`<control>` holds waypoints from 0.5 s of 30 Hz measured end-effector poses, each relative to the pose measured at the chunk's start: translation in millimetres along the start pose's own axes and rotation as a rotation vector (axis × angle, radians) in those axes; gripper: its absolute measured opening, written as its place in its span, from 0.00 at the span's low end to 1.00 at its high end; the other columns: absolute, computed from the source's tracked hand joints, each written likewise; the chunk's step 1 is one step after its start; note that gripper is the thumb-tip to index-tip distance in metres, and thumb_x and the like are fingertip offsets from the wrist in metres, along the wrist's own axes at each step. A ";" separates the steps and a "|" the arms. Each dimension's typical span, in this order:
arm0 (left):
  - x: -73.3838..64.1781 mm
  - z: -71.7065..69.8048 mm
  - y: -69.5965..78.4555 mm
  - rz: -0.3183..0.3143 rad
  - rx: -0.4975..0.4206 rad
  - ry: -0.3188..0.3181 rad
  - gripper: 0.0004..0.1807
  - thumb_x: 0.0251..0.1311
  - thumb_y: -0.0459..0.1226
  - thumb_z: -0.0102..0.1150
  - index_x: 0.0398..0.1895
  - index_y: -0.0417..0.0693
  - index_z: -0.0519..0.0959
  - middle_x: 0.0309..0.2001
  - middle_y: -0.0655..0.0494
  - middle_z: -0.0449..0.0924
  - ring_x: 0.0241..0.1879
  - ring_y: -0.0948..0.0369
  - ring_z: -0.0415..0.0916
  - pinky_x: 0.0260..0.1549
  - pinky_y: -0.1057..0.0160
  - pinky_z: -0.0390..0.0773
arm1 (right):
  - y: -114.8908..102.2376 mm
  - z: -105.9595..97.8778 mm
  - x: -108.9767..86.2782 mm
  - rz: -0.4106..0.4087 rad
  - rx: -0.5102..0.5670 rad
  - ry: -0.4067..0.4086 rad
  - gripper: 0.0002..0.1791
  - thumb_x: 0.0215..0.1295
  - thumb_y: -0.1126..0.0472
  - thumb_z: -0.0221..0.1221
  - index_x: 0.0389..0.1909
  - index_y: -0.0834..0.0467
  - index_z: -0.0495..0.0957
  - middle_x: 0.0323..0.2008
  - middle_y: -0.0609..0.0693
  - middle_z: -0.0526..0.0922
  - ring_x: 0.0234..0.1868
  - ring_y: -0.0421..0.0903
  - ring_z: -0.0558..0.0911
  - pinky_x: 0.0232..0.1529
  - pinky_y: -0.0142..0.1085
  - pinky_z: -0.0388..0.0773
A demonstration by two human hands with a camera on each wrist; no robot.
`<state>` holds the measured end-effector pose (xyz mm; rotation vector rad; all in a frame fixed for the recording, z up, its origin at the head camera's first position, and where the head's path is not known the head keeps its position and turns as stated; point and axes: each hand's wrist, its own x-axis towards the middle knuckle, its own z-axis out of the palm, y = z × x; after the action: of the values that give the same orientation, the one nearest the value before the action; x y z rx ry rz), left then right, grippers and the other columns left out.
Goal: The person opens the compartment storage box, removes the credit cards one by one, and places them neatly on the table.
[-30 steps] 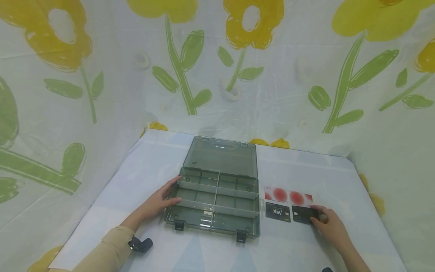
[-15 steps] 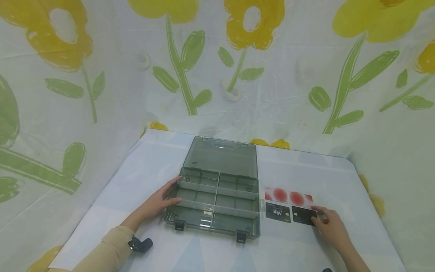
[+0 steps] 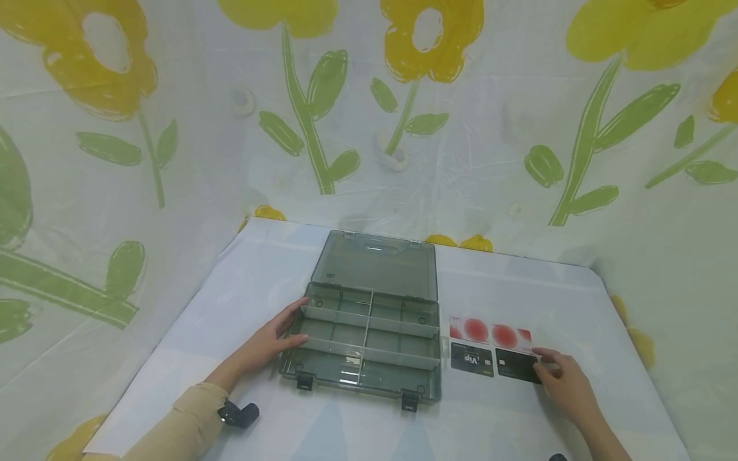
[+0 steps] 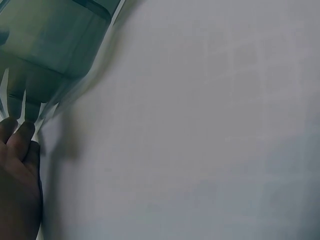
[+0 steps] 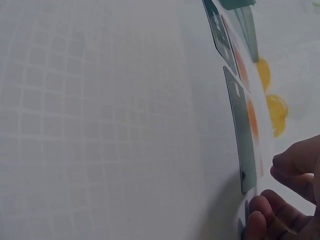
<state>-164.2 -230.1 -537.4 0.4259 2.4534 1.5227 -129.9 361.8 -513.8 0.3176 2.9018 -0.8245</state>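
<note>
A grey translucent compartment box (image 3: 398, 378) lies with its lid (image 3: 377, 266) folded back; its compartments hold nothing. My left hand (image 3: 265, 346) rests on the box's left edge, thumb and forefinger extended over the rim. Right of the box, several cards form two rows. At the back are two red-and-white cards, one left (image 3: 475, 330) and one right (image 3: 505, 336). In front are a black "Vip" card (image 3: 471, 358) and a plain black card (image 3: 515, 365). Beside the plain card's right end is my right hand (image 3: 567, 384), loosely bent and holding nothing.
The box's two dark latches, left (image 3: 304, 382) and right (image 3: 409, 401), point toward me. A white cloth (image 3: 490, 422) covers the table. Flower-printed sheets (image 3: 461, 166) rise at the back and both sides.
My right hand has drawn back slightly rightward, off the plain black card, uncovering more of its right end. The left hand and the box stay where they were.
</note>
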 end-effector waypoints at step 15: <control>-6.6 -26.1 8.2 0.060 0.150 0.080 0.43 0.69 0.43 0.64 0.81 0.48 0.53 0.79 0.42 0.54 0.77 0.40 0.52 0.73 0.39 0.56 | 15.4 -13.1 3.5 -0.185 -0.040 0.088 0.24 0.76 0.58 0.54 0.64 0.70 0.70 0.57 0.73 0.72 0.51 0.67 0.79 0.45 0.58 0.82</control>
<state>-165.8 -250.8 -518.3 0.4777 2.6506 1.4098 -130.4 382.1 -511.1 0.0839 3.0616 -0.7952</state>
